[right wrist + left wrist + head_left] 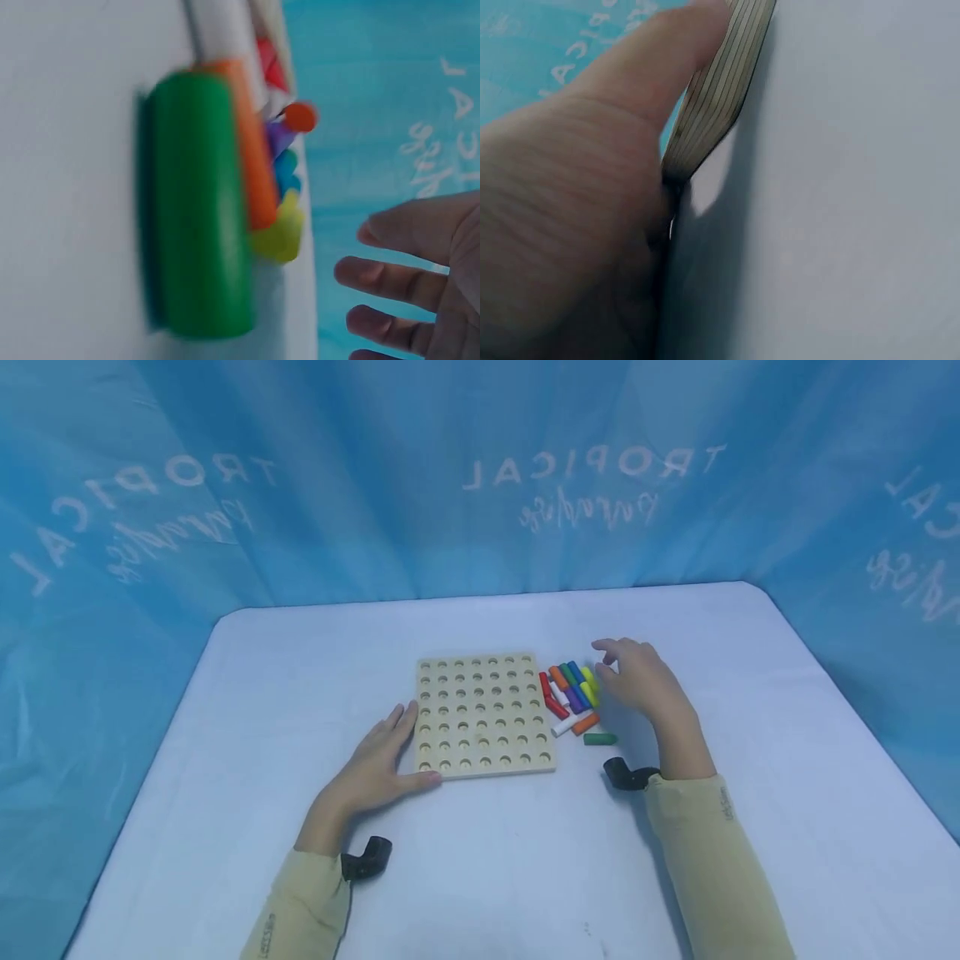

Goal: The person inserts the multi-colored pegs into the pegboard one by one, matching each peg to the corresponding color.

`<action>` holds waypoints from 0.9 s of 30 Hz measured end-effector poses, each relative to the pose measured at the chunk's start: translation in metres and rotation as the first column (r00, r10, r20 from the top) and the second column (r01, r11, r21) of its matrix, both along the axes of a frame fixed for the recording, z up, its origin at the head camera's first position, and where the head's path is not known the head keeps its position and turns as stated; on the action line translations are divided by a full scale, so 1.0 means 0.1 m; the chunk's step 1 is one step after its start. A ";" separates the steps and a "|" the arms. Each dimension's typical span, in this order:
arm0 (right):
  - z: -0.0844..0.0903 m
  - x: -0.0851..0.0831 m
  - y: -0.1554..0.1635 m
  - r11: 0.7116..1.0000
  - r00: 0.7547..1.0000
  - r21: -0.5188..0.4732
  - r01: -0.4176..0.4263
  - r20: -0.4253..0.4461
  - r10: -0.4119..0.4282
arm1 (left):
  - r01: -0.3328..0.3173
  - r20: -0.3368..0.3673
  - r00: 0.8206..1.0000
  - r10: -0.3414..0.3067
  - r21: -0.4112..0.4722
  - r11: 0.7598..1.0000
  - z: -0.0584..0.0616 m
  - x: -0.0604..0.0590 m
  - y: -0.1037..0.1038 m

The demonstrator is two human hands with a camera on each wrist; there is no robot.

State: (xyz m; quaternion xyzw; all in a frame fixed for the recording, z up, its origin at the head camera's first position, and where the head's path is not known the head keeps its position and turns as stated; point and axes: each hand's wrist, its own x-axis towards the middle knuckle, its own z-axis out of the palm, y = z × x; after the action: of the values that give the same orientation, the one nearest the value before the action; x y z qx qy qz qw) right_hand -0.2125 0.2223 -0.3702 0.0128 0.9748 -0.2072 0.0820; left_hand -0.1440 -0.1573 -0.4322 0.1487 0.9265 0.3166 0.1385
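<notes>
A square wooden board [486, 714] with rows of round holes lies flat on the table. My left hand [378, 764] rests against its near left corner, fingers along the left side and thumb at the front edge. In the left wrist view that thumb [649, 64] touches the board's layered edge [720, 82]. Beside the board's right side lies a pile of coloured pegs [576, 695]: red, white, orange, purple, blue, green and yellow. A single green peg [600, 739] lies nearest me. My right hand [637, 677] hovers right of the pile, fingers apart and holding nothing.
A white cloth covers the table [480, 860]. Blue curtain [420, 485] with mirrored lettering hangs behind and at both sides. Each wrist carries a black camera mount, one on the left [367, 858] and one on the right [628, 774].
</notes>
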 end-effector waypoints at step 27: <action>-0.21 -0.17 0.03 1.000 0.985 0.019 -0.012 0.174 0.009 | -0.028 -0.026 0.999 0.028 -0.011 1.000 -0.03 0.01 0.08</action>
State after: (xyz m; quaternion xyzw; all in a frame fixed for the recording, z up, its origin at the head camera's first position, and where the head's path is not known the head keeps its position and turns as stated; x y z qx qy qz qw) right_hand -0.2299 0.2252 -0.3913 0.0266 0.9660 -0.1950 0.1679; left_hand -0.1432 -0.1496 -0.4357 0.1391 0.9320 0.3114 0.1227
